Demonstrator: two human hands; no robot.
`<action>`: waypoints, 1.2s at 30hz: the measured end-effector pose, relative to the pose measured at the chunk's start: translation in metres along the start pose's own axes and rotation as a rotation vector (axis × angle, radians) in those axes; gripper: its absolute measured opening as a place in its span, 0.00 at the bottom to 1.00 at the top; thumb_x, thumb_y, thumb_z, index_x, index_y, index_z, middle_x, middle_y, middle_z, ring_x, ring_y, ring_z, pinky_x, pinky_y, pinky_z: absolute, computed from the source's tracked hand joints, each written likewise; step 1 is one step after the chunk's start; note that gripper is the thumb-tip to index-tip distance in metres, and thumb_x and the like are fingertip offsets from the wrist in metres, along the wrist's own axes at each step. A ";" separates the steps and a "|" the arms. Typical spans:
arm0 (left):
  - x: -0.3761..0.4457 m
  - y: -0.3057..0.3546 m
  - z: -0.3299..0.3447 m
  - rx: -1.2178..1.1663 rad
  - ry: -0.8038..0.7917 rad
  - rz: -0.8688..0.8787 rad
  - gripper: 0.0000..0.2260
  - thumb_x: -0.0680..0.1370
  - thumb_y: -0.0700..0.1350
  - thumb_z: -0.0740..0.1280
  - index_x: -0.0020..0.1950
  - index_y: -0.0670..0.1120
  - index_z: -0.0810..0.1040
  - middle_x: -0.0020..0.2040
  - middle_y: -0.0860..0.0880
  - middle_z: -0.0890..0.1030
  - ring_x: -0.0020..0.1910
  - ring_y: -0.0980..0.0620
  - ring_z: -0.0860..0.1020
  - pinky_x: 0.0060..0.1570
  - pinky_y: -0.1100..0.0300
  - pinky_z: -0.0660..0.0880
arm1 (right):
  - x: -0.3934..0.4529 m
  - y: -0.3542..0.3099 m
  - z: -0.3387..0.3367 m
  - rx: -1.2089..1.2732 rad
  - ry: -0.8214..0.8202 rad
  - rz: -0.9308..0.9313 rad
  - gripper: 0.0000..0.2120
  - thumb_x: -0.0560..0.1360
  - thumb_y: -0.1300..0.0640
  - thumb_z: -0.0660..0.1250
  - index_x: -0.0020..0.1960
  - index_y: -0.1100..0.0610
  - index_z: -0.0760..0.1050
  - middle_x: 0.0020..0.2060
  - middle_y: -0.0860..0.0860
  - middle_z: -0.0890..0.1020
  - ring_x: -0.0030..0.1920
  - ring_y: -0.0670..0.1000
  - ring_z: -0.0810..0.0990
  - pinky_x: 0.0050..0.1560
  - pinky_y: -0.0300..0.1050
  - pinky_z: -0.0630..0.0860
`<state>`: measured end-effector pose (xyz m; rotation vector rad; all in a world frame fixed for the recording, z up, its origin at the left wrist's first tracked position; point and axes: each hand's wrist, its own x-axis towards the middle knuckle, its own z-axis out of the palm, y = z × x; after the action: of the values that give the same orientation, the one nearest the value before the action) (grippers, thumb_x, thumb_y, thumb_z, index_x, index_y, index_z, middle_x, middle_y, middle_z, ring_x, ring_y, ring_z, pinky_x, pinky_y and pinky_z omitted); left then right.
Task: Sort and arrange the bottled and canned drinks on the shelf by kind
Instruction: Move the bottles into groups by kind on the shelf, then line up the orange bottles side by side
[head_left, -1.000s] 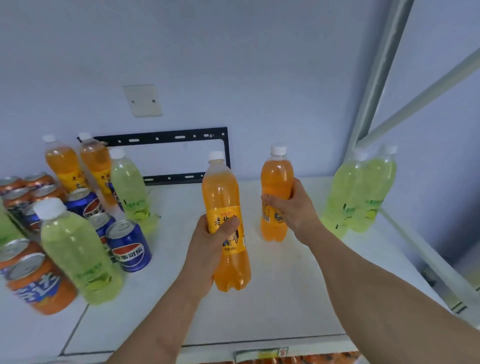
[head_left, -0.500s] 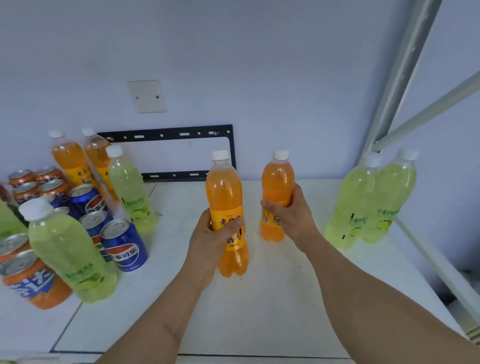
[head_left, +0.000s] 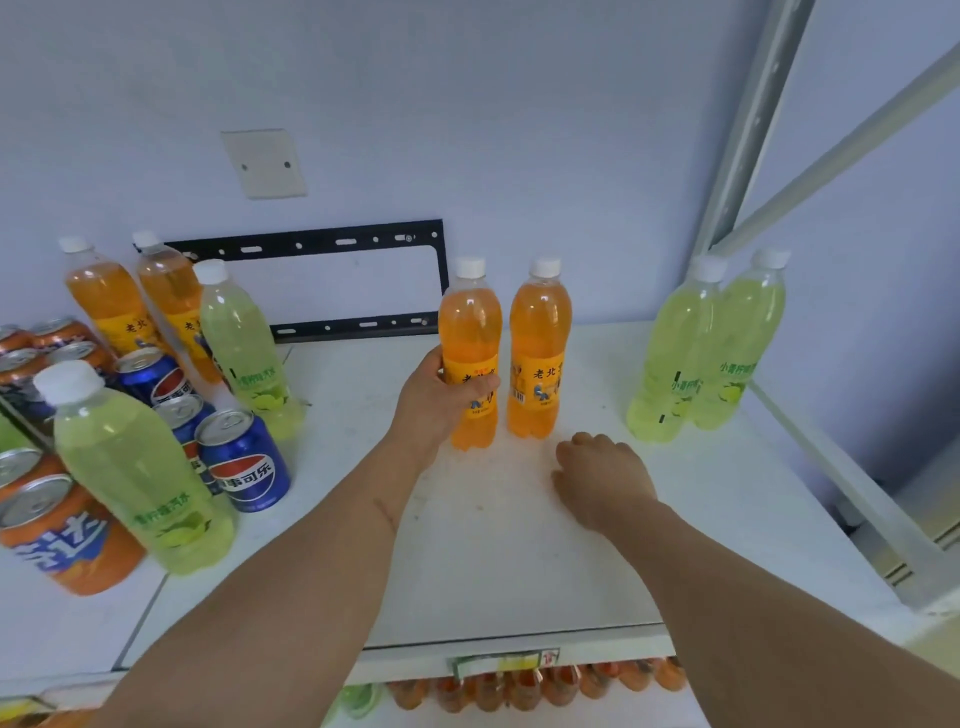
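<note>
Orange bottle being stood beside its match

The left hand (head_left: 441, 400) wraps an orange bottle (head_left: 469, 353), upright on the white shelf (head_left: 519, 545); just right of the grip stands its twin (head_left: 537, 353). The right hand (head_left: 602, 480) hovers empty, fingers loosely curled. A careless release could knock the twin over. Blue-grey wall behind, metal upright at far right.

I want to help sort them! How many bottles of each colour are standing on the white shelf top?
Orange bottles: 4
Green bottles: 4
Total: 8 bottles
A green bit at the left edge is cut off, so it is not counted.
</note>
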<state>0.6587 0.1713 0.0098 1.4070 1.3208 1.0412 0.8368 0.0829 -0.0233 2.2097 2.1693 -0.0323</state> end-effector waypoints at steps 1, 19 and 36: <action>0.003 -0.002 0.001 0.011 -0.014 -0.006 0.30 0.70 0.54 0.77 0.70 0.55 0.71 0.62 0.53 0.79 0.59 0.50 0.78 0.59 0.51 0.76 | -0.002 -0.002 0.000 -0.040 0.014 -0.026 0.14 0.81 0.53 0.54 0.60 0.56 0.73 0.56 0.53 0.76 0.56 0.56 0.74 0.53 0.47 0.69; -0.065 -0.030 -0.061 1.128 0.094 0.303 0.20 0.82 0.56 0.59 0.71 0.49 0.72 0.66 0.49 0.75 0.63 0.47 0.75 0.58 0.53 0.74 | -0.032 -0.055 -0.010 -0.213 0.070 -0.258 0.13 0.80 0.55 0.55 0.61 0.55 0.73 0.55 0.53 0.77 0.56 0.56 0.75 0.52 0.48 0.69; -0.266 -0.057 -0.251 1.555 0.375 0.570 0.07 0.69 0.47 0.75 0.37 0.45 0.80 0.33 0.47 0.78 0.32 0.44 0.77 0.30 0.57 0.71 | -0.142 -0.269 -0.048 -0.040 0.230 -0.592 0.14 0.81 0.51 0.56 0.61 0.55 0.72 0.57 0.54 0.77 0.57 0.56 0.75 0.53 0.49 0.70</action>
<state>0.3834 -0.0767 0.0124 2.9357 2.2380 0.4676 0.5640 -0.0516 0.0264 1.5375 2.8354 0.2527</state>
